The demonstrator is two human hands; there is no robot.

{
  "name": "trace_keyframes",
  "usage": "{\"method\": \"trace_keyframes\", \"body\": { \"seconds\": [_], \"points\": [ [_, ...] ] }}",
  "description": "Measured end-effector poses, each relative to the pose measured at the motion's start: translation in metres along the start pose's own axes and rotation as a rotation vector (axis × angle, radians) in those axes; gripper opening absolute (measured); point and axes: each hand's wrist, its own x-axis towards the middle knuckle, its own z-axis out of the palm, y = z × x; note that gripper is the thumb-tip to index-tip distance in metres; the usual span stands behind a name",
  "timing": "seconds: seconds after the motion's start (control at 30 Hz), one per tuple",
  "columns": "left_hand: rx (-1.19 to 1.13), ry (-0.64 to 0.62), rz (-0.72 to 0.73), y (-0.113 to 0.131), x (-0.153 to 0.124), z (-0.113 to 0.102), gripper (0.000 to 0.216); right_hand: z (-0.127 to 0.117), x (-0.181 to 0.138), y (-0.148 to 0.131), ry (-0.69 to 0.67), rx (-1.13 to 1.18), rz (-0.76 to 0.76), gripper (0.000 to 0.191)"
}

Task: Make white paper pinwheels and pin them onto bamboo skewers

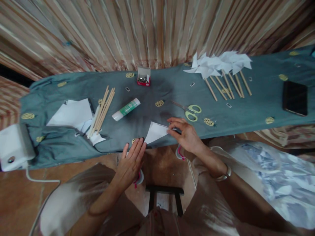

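Observation:
A folded white paper piece [155,132] lies at the near edge of a teal cloth-covered board [157,95]. My right hand [185,133] pinches the paper's right corner, fingers pressed together, with a thin dark object under them that I cannot make out. My left hand [131,161] is open, fingers stretched flat and together, its fingertips touching the board's edge just left of the paper.
On the cloth lie green-handled scissors [190,110], a glue stick [126,109], a bundle of wooden sticks [102,111], white paper sheets [71,114], a small red pin box [143,77], several paper pinwheels on sticks [221,70], and a black phone [294,98]. A white device [13,146] sits at the left end.

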Motion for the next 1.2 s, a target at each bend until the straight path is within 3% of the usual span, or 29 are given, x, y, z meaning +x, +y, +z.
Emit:
{"method": "trace_keyframes", "body": {
  "seconds": [0.1, 0.2, 0.27, 0.37, 0.43, 0.53, 0.67, 0.8, 0.93, 1.03, 1.2],
  "points": [
    [-0.088, 0.019, -0.017, -0.002, -0.004, -0.001, 0.051, -0.006, 0.004, 0.003, 0.056, 0.057, 0.021, 0.008],
    [-0.348, 0.079, -0.072, -0.005, 0.002, -0.01, 0.052, -0.015, 0.01, 0.002, 0.173, 0.105, 0.049, 0.006],
    [-0.638, 0.122, -0.197, -0.007, 0.017, -0.021, 0.054, -0.019, 0.015, -0.001, 0.226, 0.161, 0.063, 0.005],
    [-1.192, 0.28, -0.575, -0.01, 0.054, -0.038, 0.059, -0.021, 0.021, -0.009, 0.228, 0.265, 0.068, 0.004],
    [-1.61, 0.352, -0.752, -0.014, 0.082, -0.046, 0.064, -0.021, 0.023, -0.015, 0.202, 0.32, 0.061, 0.004],
    [-1.965, 0.191, -0.811, -0.021, 0.114, -0.053, 0.058, -0.023, 0.024, -0.02, 0.164, 0.366, 0.06, 0.006],
    [-2.018, -0.046, -0.767, -0.024, 0.13, -0.053, 0.041, -0.028, 0.024, -0.018, 0.169, 0.39, 0.055, 0.008],
    [-1.978, -0.101, -0.795, -0.016, 0.133, -0.048, 0.039, -0.031, 0.024, -0.012, 0.171, 0.354, 0.037, 0.009],
    [-1.91, 0.02, -0.817, -0.014, 0.141, -0.039, 0.038, -0.039, 0.022, -0.001, 0.218, 0.166, 0.032, 0.019],
    [-1.836, 0.176, -0.799, -0.021, 0.148, -0.03, 0.039, -0.048, 0.021, 0.014, 0.319, -0.187, 0.069, 0.032],
    [-1.686, 0.352, -0.775, -0.033, 0.154, -0.024, 0.034, -0.05, 0.024, 0.026, 0.215, -0.538, 0.143, 0.037]
  ]
}}
